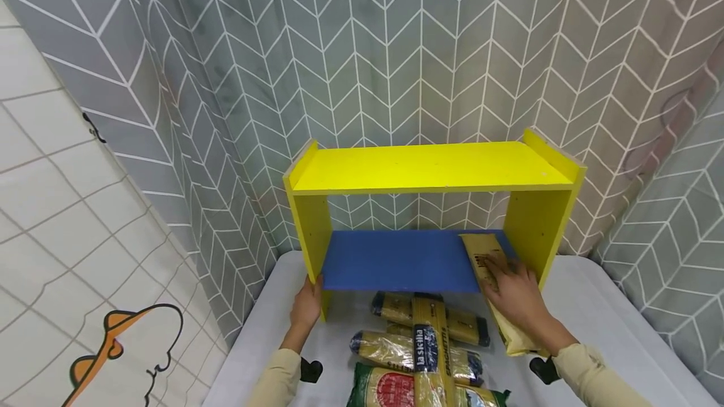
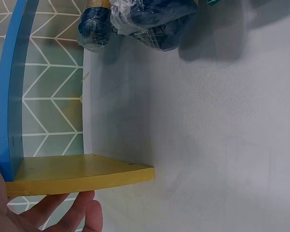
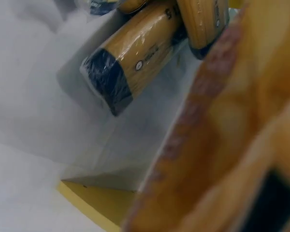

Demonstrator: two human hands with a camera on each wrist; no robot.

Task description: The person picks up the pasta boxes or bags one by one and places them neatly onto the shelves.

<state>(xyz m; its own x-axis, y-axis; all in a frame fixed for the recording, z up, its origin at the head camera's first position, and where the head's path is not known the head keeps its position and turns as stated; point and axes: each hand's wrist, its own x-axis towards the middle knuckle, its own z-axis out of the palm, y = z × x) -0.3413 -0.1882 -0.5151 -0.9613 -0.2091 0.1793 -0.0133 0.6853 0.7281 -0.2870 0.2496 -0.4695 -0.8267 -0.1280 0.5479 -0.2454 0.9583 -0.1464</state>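
Note:
A small shelf unit has a yellow top board (image 1: 430, 165), yellow side panels and a blue shelf board (image 1: 401, 259). My left hand (image 1: 306, 306) grips the lower front edge of the left side panel (image 2: 82, 179), fingers along its outer face. On the right of the blue board lies a long tan packet (image 1: 479, 246) with dark print, its near end sticking out past the front edge. My right hand (image 1: 517, 294) holds this packet from above, close to the right side panel (image 1: 540, 231). In the right wrist view the packet (image 3: 198, 130) looms large and blurred.
Below and before the shelf, several spaghetti packs (image 1: 390, 349) lie stacked on the white table (image 1: 588, 313), one crosswise on top (image 1: 431, 350). A green-ended pack (image 1: 373, 388) is nearest. A patterned curtain (image 1: 396, 49) hangs behind.

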